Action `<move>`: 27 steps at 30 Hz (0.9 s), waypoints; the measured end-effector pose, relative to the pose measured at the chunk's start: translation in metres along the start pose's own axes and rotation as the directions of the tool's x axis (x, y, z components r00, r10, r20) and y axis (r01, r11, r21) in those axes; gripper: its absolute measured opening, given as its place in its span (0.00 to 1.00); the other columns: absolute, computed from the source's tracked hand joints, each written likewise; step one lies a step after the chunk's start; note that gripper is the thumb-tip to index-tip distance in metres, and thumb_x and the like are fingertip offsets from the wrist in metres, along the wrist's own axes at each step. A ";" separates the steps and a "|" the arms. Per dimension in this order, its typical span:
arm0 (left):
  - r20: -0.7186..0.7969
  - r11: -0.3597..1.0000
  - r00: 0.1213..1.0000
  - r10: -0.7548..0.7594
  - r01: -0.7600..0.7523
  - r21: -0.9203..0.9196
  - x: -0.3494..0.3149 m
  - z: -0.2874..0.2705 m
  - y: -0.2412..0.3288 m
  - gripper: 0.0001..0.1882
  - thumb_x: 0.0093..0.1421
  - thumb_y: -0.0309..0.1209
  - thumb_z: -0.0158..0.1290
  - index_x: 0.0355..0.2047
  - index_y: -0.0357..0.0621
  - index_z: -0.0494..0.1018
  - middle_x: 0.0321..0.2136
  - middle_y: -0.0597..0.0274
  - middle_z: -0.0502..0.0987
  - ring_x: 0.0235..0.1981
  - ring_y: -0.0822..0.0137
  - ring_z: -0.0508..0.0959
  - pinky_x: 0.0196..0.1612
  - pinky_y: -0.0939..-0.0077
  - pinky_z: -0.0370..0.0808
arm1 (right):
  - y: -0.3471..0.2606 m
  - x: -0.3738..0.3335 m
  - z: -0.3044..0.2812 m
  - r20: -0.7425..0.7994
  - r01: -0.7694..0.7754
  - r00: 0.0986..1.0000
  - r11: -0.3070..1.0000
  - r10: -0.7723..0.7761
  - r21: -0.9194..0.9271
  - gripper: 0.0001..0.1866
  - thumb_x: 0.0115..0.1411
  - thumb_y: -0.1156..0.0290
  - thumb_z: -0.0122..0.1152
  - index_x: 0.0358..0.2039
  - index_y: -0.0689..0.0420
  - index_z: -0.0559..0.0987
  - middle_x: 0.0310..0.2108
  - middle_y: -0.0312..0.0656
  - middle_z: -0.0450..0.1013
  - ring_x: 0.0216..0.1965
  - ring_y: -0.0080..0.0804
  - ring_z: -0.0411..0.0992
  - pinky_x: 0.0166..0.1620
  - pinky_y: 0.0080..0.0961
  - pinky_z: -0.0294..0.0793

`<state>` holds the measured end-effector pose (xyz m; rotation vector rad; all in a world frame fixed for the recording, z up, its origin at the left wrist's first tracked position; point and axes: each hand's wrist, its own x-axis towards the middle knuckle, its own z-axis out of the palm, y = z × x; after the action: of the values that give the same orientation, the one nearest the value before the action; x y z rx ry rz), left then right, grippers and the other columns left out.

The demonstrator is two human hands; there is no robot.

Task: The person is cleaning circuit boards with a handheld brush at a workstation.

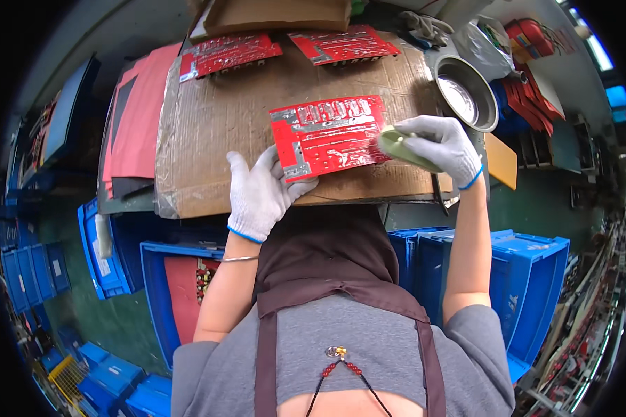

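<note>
A red circuit board (330, 137) with silvery solder patches is tilted above the cardboard-covered table top. My left hand (261, 191), in a white glove, grips it at the lower left corner; the thumb sticks out to the left and some fingers are hidden beneath the board. In my gloved right hand (442, 146) is a pale green brush (414, 154), its bristle end blurred against the board's right edge. Two more red boards lie farther back, one red board (233, 53) at the far left and another red board (342, 44) beside it.
The cardboard sheet (209, 132) covers the table. A round metal pan (490, 111) stands at its right edge, with a grey glove (428, 29) behind. An open cardboard box (278, 15) is at the back. Pink sheets (139, 111) lie left. Blue crates (532, 278) flank me below.
</note>
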<state>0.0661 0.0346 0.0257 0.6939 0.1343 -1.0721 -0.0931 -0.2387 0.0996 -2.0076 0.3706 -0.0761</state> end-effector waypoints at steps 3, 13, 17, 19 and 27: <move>0.020 1.000 1.000 -0.024 0.024 -0.017 0.002 -0.002 0.003 0.57 0.64 0.75 0.19 0.70 0.33 0.53 0.64 0.37 0.66 0.65 0.38 0.67 0.66 0.35 0.64 | -0.028 0.029 0.065 0.174 0.317 0.932 0.948 -0.317 0.027 0.15 0.60 0.76 0.67 0.47 0.64 0.84 0.43 0.45 0.84 0.44 0.29 0.82 0.52 0.27 0.79; 0.033 1.000 0.999 -0.008 0.008 0.013 0.005 -0.013 -0.004 0.59 0.62 0.77 0.18 0.71 0.34 0.52 0.62 0.40 0.68 0.61 0.44 0.73 0.63 0.41 0.71 | -0.002 0.006 0.001 -0.070 -0.088 0.993 0.994 0.092 0.062 0.16 0.60 0.74 0.64 0.48 0.65 0.84 0.42 0.44 0.83 0.41 0.26 0.80 0.49 0.22 0.79; 0.014 1.000 1.000 -0.019 0.019 0.021 0.005 -0.011 -0.001 0.58 0.63 0.77 0.17 0.70 0.33 0.52 0.62 0.40 0.69 0.61 0.45 0.73 0.63 0.41 0.70 | -0.027 0.049 0.083 0.173 0.289 0.942 0.957 -0.287 0.015 0.16 0.59 0.74 0.65 0.49 0.62 0.84 0.43 0.43 0.83 0.44 0.26 0.80 0.51 0.25 0.79; 0.145 0.995 0.986 0.080 -0.088 0.045 0.006 -0.011 -0.004 0.58 0.63 0.77 0.17 0.70 0.33 0.53 0.61 0.41 0.70 0.60 0.45 0.74 0.64 0.41 0.70 | -0.054 0.073 0.110 0.265 0.322 0.907 0.944 -0.328 0.067 0.15 0.59 0.73 0.66 0.47 0.60 0.85 0.42 0.46 0.84 0.42 0.29 0.82 0.50 0.26 0.80; -0.022 0.998 0.999 0.034 -0.032 0.059 0.005 -0.006 -0.005 0.55 0.66 0.74 0.19 0.68 0.32 0.55 0.57 0.42 0.73 0.57 0.46 0.77 0.59 0.46 0.76 | 0.021 0.035 -0.014 -0.056 -0.091 0.994 0.990 0.098 0.108 0.14 0.60 0.74 0.63 0.46 0.63 0.85 0.41 0.44 0.83 0.42 0.28 0.81 0.50 0.26 0.80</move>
<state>0.0658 0.0327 0.0166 0.7588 0.1116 -1.0399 -0.0676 -0.2692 0.0839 -1.8835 0.4908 -0.0962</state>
